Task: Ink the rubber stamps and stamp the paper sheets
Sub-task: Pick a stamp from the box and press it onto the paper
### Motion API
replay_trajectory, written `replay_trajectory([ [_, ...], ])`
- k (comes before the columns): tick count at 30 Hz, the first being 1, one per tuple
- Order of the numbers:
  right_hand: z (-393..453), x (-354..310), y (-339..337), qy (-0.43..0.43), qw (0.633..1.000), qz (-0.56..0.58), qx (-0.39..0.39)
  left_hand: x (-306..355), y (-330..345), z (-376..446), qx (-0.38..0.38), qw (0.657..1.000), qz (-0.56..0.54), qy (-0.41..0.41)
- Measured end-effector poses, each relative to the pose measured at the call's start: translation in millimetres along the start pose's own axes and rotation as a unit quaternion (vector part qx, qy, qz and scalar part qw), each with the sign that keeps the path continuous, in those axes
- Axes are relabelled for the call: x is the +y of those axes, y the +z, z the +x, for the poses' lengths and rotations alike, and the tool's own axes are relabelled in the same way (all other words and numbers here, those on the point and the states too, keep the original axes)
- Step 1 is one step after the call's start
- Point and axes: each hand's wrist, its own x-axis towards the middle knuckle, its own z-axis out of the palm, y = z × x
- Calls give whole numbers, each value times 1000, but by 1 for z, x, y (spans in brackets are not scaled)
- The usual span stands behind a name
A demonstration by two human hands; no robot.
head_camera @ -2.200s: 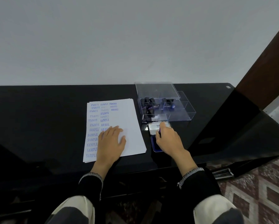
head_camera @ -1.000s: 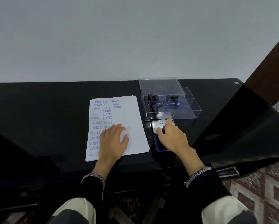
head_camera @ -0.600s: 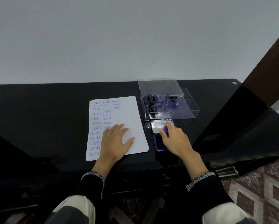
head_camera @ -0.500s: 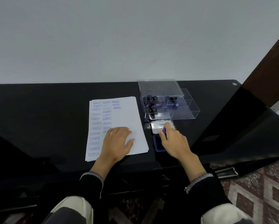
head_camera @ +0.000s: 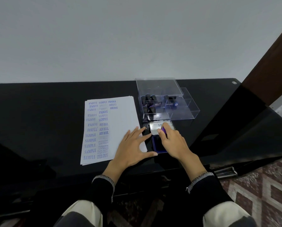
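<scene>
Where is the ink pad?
In the head view the ink pad lies open on the black table, right of the paper and just in front of the clear stamp box, partly under the right hand.

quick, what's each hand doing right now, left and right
Left hand: open, fingers spread flat across the edge of the paper stack, beside the ink pad.
Right hand: gripping a purple stamp over the ink pad.
</scene>
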Motion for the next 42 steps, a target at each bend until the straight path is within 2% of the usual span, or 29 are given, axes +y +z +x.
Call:
replay_trajectory([
  [7, -16, 2, 12, -22, 998, -8, 56, 1, 1, 0, 3, 1000, 30, -2],
  [16, 12, -10, 0, 7, 997, -80, 17, 3, -1, -1, -2, 999, 44, 1],
  [23, -12, -4, 10, -6, 995, -78, 62, 2, 1, -1, 3, 999, 51, 2],
  [33, 20, -15, -5, 31, 996, -88, -11, 3, 2, -1, -7, 998, 56, -2],
  [42, -15, -9, 9, 6, 995, -83, 56, 3, 2, -1, -4, 999, 52, -5],
])
